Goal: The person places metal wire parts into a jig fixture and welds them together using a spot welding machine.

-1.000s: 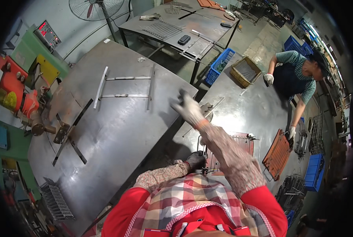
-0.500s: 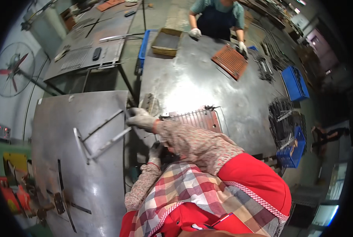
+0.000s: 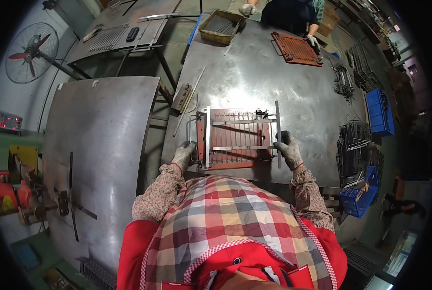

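A red slotted plate (image 3: 240, 165) lies on the metal table in front of me, with a thin wire rack (image 3: 249, 157) on it. Over them is a metal frame (image 3: 242, 148) made of two side bars joined by two crossbars. My right hand (image 3: 290, 151), in a grey glove, is closed on the frame's right side bar. At the plate's left end, my gloved left hand (image 3: 183, 155) closes around a wire loop handle (image 3: 190, 128); its fingertips are partly hidden. Whether the frame touches the rack I cannot tell.
Across the table, a gloved person stands by another red plate (image 3: 298, 50). A yellowish tray (image 3: 220, 28) stands at the far left corner. Wire racks (image 3: 353, 137) and blue crates (image 3: 379, 112) line the right side. A bare metal table (image 3: 104, 145) is at left.
The metal frame has gone from above the left table to over the red plate, carried by my right hand. My left hand has moved up to the plate's left end. My view has turned.
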Motion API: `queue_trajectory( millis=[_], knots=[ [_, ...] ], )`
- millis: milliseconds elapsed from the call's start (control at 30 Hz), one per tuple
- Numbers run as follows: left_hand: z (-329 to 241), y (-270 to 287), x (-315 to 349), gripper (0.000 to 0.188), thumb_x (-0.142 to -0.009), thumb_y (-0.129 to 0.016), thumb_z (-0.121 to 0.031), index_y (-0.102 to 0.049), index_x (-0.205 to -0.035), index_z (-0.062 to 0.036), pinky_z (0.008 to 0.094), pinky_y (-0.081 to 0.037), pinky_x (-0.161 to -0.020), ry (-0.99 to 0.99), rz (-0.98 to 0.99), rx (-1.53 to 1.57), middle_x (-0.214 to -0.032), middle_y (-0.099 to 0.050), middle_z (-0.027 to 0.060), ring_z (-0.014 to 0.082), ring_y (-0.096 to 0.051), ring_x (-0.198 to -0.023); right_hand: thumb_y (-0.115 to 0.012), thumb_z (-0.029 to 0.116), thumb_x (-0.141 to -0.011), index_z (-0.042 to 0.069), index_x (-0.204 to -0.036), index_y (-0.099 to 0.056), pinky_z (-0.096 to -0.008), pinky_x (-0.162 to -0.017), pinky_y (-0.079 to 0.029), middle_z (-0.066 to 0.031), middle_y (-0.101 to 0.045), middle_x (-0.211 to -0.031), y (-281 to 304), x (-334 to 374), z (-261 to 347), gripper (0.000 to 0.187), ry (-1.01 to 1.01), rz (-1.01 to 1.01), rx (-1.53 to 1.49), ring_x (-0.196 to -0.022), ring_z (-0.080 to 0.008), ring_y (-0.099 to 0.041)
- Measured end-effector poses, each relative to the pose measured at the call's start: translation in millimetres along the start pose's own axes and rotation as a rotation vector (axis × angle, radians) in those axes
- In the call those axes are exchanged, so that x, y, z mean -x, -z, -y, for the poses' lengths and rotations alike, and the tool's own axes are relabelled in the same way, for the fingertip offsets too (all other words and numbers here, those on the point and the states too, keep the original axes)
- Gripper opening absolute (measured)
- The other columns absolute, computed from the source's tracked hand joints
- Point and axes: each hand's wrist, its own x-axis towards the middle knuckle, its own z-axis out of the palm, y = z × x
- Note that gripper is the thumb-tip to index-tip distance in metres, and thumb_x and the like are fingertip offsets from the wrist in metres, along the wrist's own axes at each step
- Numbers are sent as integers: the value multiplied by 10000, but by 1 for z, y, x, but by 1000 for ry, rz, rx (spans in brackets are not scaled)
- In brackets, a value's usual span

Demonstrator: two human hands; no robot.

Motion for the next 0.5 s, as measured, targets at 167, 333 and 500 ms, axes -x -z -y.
queue_trajectory(
  millis=[167,333,500],
  knots=[
    [-4,-18,9,400,-841,-661,-374,-535,-1054,-59,260,-406,-468,37,-50,-49,-749,-533,12,99,-496,-562,-668,189,-770,-50,-1073,-548,-360,-787,-496,-183,-640,-960,-4,-26,-38,404,71,-2,355,-902,-253,-626],
    [1,-22,5,389,-793,-718,-389,-586,-946,-57,273,-470,-528,-11,-101,-272,-774,-595,32,106,-541,-608,-646,379,-824,1,-1032,-556,-439,-818,-488,-246,-639,-958,-11,-45,-47,440,-59,76,905,-921,-391,-624],
    [6,-25,0,427,-762,-746,-364,-600,-1000,-41,295,-504,-587,-55,-158,-346,-804,-632,36,127,-588,-677,-603,403,-847,18,-958,-566,-448,-807,-500,-216,-649,-921,-36,-47,-32,402,-84,50,1045,-906,-387,-626]
  ],
)
